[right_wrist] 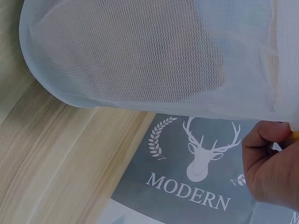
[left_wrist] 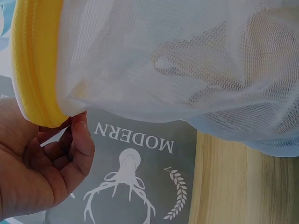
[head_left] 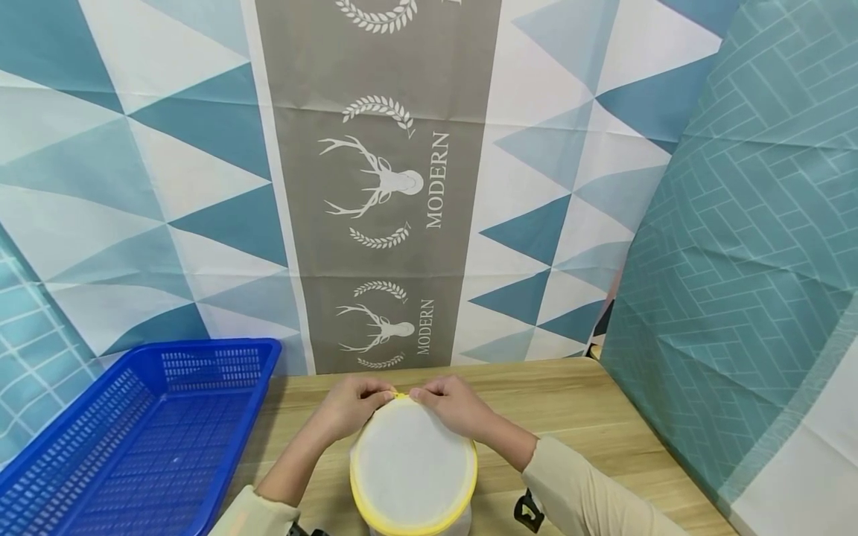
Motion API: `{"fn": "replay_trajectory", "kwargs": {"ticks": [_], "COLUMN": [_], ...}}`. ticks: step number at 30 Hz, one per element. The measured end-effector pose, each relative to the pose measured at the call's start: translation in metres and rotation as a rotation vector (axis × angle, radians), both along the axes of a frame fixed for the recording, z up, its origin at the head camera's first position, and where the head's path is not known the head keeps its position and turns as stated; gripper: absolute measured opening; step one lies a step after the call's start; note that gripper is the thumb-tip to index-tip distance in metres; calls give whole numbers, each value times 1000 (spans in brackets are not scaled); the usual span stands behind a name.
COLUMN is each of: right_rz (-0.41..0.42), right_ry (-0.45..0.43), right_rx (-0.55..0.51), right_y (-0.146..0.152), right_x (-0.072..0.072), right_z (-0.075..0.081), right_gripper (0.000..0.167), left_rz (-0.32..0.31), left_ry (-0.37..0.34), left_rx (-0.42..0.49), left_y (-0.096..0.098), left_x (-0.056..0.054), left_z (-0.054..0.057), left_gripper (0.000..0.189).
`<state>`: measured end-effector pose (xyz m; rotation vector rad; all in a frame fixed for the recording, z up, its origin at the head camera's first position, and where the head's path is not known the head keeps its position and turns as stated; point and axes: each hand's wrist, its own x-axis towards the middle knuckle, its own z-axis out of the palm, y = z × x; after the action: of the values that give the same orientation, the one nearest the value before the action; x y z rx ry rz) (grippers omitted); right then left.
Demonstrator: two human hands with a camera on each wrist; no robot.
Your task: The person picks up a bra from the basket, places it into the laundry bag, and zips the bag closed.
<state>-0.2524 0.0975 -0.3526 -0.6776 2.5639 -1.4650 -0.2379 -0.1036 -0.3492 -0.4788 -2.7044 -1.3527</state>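
Observation:
A white mesh laundry bag [head_left: 413, 465] stands on the table, its round lid facing up and edged with a yellow zipper band [left_wrist: 39, 65]. At the far side of that rim, my left hand [head_left: 348, 409] pinches the yellow edge between thumb and fingers. Close beside it, my right hand [head_left: 458, 406] grips the same rim near a small yellow zipper end; its fingertips are partly hidden in the right wrist view. Through the mesh side [right_wrist: 126, 56], something tan shows inside the bag, but its kind cannot be made out.
A blue plastic basket [head_left: 231, 439] with perforated walls is at the left. The wooden table [head_left: 556, 387] ends against a patterned cloth backdrop [head_left: 375, 253] printed with deer heads. A teal cloth [head_left: 751, 246] hangs along the right side.

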Motion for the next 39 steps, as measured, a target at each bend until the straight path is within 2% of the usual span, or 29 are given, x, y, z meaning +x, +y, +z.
{"fn": "replay_trajectory", "kwargs": {"ticks": [4, 9, 18, 28, 34, 39], "right_rz": [-5, -41, -47, -42, -47, -57], "right_ry": [2, -35, -45, -5, 1, 31], "right_rx": [-14, -34, -25, 7, 1, 17], "right_y": [1, 4, 4, 4, 3, 3], "right_x": [0, -1, 0, 3, 1, -1], "right_z": [-1, -3, -3, 0, 1, 3], "right_gripper": [33, 32, 32, 31, 30, 28], "left_rz": [23, 74, 69, 71, 125, 121], "left_ry": [-14, -21, -35, -78, -64, -70], "left_rx": [3, -9, 11, 67, 12, -23], "left_y": [0, 1, 0, 0, 3, 3], "left_x": [0, 1, 1, 4, 2, 1], "left_z": [-1, -2, -2, -3, -2, 1], "left_gripper": [14, 13, 14, 15, 13, 13]}}
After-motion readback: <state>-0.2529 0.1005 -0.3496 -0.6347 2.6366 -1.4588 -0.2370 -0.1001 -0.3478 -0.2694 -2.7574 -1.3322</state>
